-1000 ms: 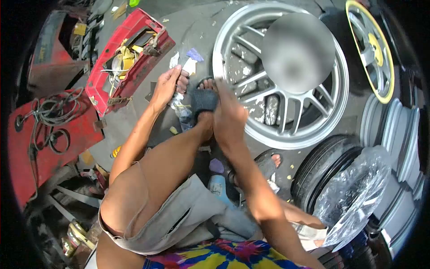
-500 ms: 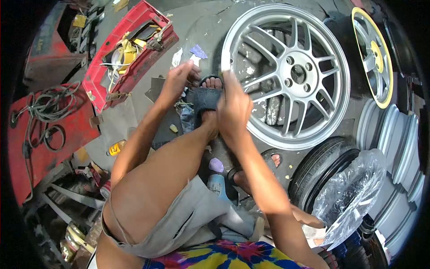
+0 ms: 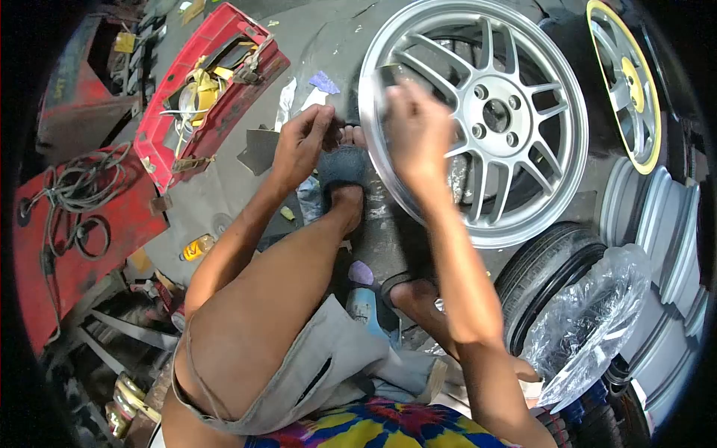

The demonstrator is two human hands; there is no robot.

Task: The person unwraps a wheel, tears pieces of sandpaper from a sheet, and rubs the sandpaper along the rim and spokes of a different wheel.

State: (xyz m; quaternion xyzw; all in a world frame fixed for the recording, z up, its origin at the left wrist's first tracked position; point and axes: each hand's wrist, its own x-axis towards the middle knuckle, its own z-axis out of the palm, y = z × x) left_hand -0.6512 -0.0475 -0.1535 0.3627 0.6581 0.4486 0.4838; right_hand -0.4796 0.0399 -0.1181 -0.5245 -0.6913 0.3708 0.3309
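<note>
A silver multi-spoke wheel rim lies on the floor in front of me, to the right. My right hand is over its left edge, smeared by motion, with its fingers curled in. A small dark piece shows at those fingertips; its kind is too blurred to tell. Left of the rim, above my sandalled foot, my left hand is closed in a pinch. What it holds, if anything, is hidden. Scraps of purple paper and white paper lie on the floor beyond it.
A red toolbox with tape rolls stands at the left, near a coiled cable. At the right are a yellow-edged wheel, a tire, clear plastic wrap and stacked silver rims. A blue-grey bottle-like object is between my legs.
My right hand has moved up and to the right, from beside my foot to over the rim's edge. My left hand has shifted slightly and its fingers have drawn closer together.
</note>
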